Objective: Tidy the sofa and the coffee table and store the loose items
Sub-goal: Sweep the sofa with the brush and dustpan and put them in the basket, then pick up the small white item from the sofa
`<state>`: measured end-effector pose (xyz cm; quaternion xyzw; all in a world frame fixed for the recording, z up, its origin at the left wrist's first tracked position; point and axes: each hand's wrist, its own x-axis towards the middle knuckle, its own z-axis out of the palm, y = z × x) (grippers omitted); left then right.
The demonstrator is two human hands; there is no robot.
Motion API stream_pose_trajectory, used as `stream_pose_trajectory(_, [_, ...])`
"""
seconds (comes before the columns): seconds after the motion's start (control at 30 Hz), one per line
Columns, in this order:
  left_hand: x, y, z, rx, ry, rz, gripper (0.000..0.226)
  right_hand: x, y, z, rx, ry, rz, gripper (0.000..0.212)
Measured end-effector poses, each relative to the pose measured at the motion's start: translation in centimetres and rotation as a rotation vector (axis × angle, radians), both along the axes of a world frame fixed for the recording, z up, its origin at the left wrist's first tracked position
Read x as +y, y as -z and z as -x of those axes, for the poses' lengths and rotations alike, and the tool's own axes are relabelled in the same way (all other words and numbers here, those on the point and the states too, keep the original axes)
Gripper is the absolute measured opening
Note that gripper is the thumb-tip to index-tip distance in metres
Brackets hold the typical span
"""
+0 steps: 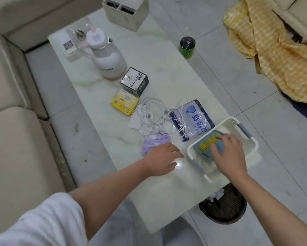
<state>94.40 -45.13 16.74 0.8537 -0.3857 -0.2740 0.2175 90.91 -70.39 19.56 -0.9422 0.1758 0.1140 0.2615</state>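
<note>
The right hand (226, 153) reaches down into a white plastic basket (248, 151) at the near right corner of the marble table (167, 68), its fingers lying on a blue packet with yellow print (208, 145) on the basket floor; whether they grip it or only rest on it, I cannot tell. The left hand (162, 159) hovers palm down with fingers loosely spread, grasping nothing, just over the edge of a purple tissue pack (153, 142). Beside that pack lies a tangle of white cables (152, 115), which runs onto a clear bag with blue lettering (193, 119) touching the basket's far rim. Farther up the table sit a yellow box (124, 102), a dark green carton (134, 81) and a white bottle (107, 58). A cream sofa (10, 121) runs along the left, and a dark wastebasket (223, 205) stands on the floor beneath the table's near corner.
</note>
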Motion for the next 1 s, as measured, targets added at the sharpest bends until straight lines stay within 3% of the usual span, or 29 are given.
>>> stream_pose_trajectory(0.1, [6.8, 0.0, 0.2, 0.147, -0.317, -0.03, 0.036, 7.5, -0.5, -1.8, -0.021, -0.171, -0.07, 0.029])
stream_pose_trajectory(0.27, [17.3, 1.1, -0.5, 0.411, -0.506, -0.277, 0.039, 18.1, 0.7, -3.6, 0.086, -0.242, -0.192, 0.028])
stream_pose_trajectory(0.43, [34.1, 2.3, 1.8, 0.538, -0.722, -0.277, 0.037, 33.9, 2.2, -4.2, 0.222, -0.377, -0.232, 0.035])
stream_pose_trajectory(0.67, [58.8, 1.6, 4.6, 0.579, -0.969, -0.353, 0.039, 56.5, 1.6, -8.0, 0.401, -0.61, -0.196, 0.048])
stream_pose_trajectory(0.83, [69.8, 0.0, 3.5, 0.475, -1.104, -0.413, 0.038, 66.7, 0.9, -11.8, 0.391, -0.705, -0.175, 0.054])
stream_pose_trajectory(1.0, [78.0, -0.1, -0.8, 0.362, -1.053, -0.657, 0.049, 72.8, 1.3, -16.8, 0.387, -0.764, -0.113, 0.063])
